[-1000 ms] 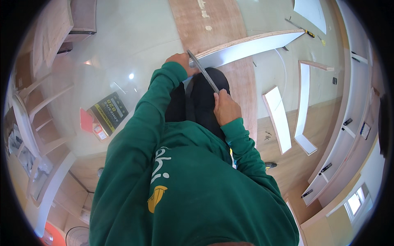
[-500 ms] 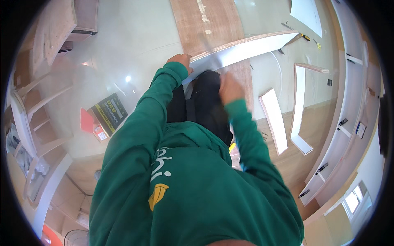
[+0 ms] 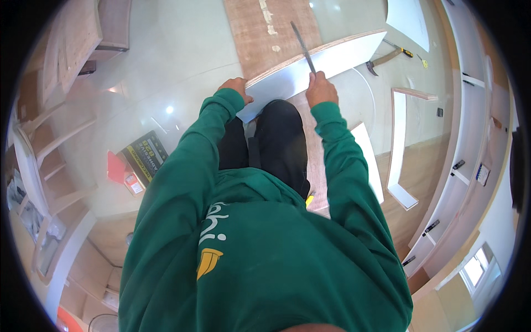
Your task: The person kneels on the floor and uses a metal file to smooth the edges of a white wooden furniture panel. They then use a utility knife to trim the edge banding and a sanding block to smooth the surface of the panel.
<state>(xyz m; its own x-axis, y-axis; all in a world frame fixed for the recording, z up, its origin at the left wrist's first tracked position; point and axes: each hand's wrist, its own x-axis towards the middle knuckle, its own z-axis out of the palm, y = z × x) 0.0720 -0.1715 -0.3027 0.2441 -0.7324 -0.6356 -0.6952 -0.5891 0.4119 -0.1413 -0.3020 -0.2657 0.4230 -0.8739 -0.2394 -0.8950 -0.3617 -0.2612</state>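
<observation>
Far to your left, wooden shelf frames [image 3: 52,144] lean along the wall, and a dark box of adhesive [image 3: 145,157] lies on the glossy floor [image 3: 166,61] with a red packet just beside it. Your left hand [image 3: 235,87] is clamped on the near end of the white laminated board [image 3: 315,63], which stands on its edge across your knees and over a brown plywood sheet [image 3: 265,33] lying flat on the floor; there is no worktop here, so the floor carries everything. Your right hand [image 3: 319,88] is closed around the handle of a long flat file [image 3: 303,44], whose blade runs up and away from you along the board's top edge. The step in hand looks like filing that edge flush. The next move, as I judge it, calls for a steady, level stroke along the edge, with your left hand bracing the board so it does not tip or slide on the plywood. Further right, a hammer [image 3: 387,57] with a dark head rests on the floor beyond the board, well apart from your hands. White panels [image 3: 399,144] lie flat on the floor there, and a run of pale cabinet fronts [image 3: 464,160] curves along the right wall toward a small window [image 3: 478,268].
</observation>
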